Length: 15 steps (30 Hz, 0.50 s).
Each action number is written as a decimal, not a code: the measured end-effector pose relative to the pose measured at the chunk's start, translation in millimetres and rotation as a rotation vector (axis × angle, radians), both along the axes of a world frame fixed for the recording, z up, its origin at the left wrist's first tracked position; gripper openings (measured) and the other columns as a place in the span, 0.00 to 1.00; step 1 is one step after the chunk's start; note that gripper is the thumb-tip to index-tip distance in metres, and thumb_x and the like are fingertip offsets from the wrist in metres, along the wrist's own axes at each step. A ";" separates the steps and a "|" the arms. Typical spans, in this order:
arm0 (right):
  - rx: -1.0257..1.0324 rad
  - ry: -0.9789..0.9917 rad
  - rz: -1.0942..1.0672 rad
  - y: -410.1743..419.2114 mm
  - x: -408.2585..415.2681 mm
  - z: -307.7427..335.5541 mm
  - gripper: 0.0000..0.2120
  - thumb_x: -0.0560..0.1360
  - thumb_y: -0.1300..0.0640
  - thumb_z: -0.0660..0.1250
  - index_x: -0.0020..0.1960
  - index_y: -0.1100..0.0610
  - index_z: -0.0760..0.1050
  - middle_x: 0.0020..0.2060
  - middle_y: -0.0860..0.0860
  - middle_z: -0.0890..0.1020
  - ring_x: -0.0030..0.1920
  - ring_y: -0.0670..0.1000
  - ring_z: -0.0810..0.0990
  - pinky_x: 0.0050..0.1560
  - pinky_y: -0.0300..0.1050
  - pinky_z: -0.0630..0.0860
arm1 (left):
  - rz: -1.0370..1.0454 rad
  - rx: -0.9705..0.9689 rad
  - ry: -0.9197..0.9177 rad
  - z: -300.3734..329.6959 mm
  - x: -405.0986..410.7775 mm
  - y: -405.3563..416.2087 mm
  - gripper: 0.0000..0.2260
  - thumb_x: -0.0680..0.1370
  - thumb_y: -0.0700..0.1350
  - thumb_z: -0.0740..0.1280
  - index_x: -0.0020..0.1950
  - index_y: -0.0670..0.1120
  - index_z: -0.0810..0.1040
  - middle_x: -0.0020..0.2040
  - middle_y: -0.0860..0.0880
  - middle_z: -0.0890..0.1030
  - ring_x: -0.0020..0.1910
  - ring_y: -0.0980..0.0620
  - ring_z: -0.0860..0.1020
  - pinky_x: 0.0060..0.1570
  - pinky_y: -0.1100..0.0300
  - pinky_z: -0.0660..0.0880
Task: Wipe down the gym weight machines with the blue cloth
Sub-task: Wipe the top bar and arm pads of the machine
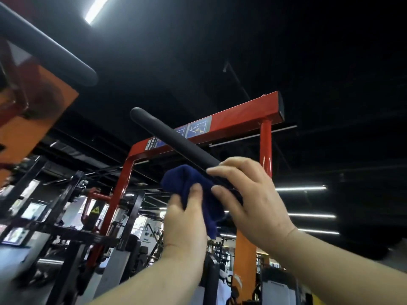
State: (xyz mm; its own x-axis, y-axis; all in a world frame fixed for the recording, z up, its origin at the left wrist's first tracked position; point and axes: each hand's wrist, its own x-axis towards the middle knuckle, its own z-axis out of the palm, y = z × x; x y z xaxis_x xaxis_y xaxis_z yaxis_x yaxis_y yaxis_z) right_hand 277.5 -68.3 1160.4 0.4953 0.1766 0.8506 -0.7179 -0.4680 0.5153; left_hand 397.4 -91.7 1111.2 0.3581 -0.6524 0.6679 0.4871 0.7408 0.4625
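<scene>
Looking up at the rig. My left hand (185, 219) grips the blue cloth (193, 190), thumb pressed over the bunched fabric, cloth wrapped against the underside of the black foam handle (174, 142). My right hand (246, 199) is curled round the same handle just beside the cloth, fingers over the top, thumb below. Both hands nearly touching, cloth between them. A loose tail of cloth hangs down between my wrists.

The handle runs diagonally, up-left to its rounded free end; the lower end is hidden under my right hand.

Surroundings:
- Red crossbeam (231, 126) directly behind the handle, with an instruction sticker (198, 127) partly covered by the handle. Text too small to read.
- Red upright post (266, 146) under the beam's right end, passing behind my right hand.
- Second black foam handle (44, 47) top left, much closer to the camera, blurred, angled the same way.
- Orange panel (33, 119) under that handle, left edge.
- Orange column (245, 265) below my right wrist.
- Black plate rack frame (72, 212) lower left, blurred.
- Yellow warning triangle (96, 209) on a red frame behind it.
- Ceiling dark; one bright light strip (97, 9) top left, more strips far right.

Count: two foam handles, one cloth, two hands, one sticker panel. Background machines too blurred to count.
</scene>
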 end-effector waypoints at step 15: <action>0.581 -0.154 -0.311 -1.6 9.3 46.0 0.18 0.75 0.31 0.56 0.52 0.43 0.71 0.38 0.47 0.82 0.37 0.45 0.82 0.45 0.48 0.80 | 0.688 -0.386 -0.272 185.4 34.3 -84.5 0.30 0.73 0.45 0.74 0.65 0.47 0.58 0.59 0.45 0.74 0.53 0.49 0.77 0.50 0.58 0.73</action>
State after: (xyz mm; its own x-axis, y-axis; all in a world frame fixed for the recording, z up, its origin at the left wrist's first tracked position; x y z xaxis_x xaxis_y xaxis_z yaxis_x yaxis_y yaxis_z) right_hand 286.8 -69.9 1206.4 0.3146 -0.4614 0.8296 -0.9091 -0.3980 0.1234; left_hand 431.7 -176.2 1296.5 0.3867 -0.0545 0.9206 -0.2239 0.9628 0.1511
